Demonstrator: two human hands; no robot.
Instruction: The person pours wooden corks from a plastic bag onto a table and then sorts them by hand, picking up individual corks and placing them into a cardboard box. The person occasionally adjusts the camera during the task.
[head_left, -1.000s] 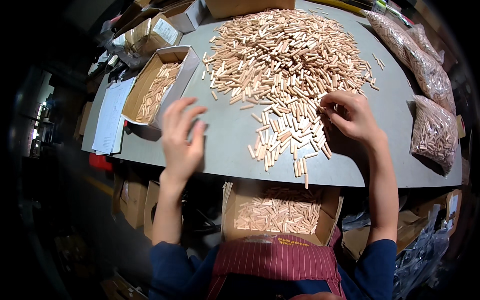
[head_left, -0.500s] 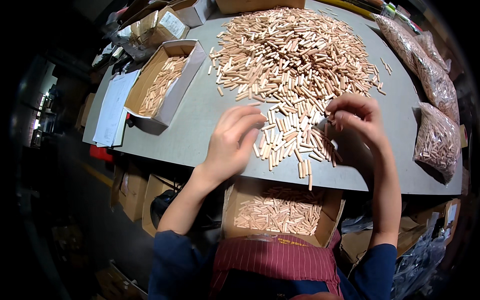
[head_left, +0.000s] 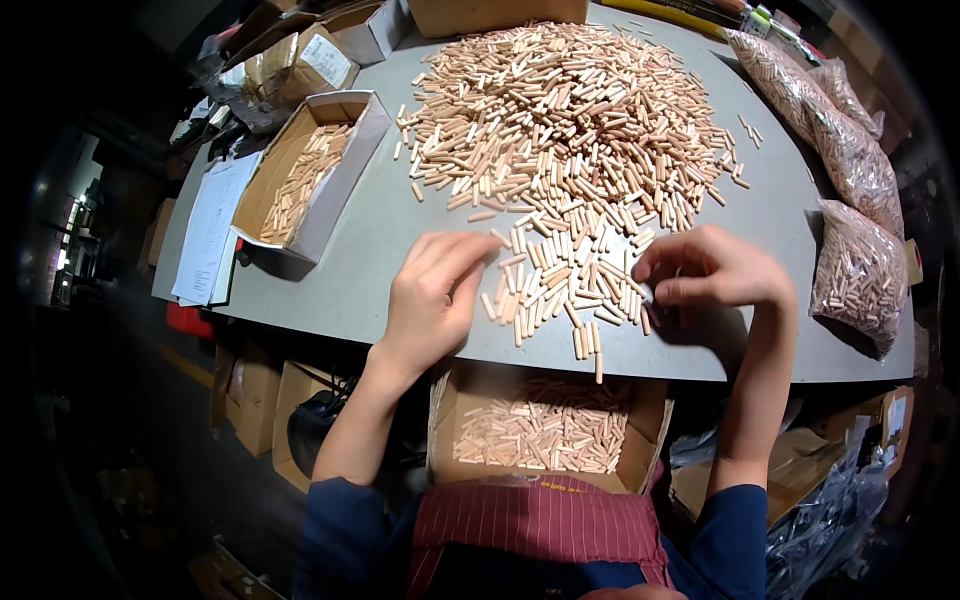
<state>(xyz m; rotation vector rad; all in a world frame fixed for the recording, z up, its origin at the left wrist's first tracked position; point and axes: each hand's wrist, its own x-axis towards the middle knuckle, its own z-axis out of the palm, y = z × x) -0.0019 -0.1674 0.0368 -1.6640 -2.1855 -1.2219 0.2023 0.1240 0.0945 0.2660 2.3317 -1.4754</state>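
Observation:
A big heap of short wooden dowels [head_left: 570, 110] covers the far middle of the grey table [head_left: 350, 285], with loose dowels spread toward me. At the left side of this spread is my left hand [head_left: 430, 295], its fingers curved forward and its thumb apart; the fingertips are by a few dowels. On the right side, my right hand [head_left: 715, 268] has bent fingers low over the dowels, with a gap between forefinger and thumb. No dowel shows clearly in either hand. Below the table edge, an open cardboard box [head_left: 650, 425] holds many more dowels.
An open carton [head_left: 345, 185] with dowels stands at the left, beside papers [head_left: 212, 225]. Bulging clear bags of dowels [head_left: 862, 275] line the right side. More boxes [head_left: 300, 65] sit at the far left. A few dowels reach the table's near edge.
My right hand has come nearer to me, down along the spread dowels. The left hand has drawn slightly left, and some dowels at that side have shifted. The whole view has turned a little.

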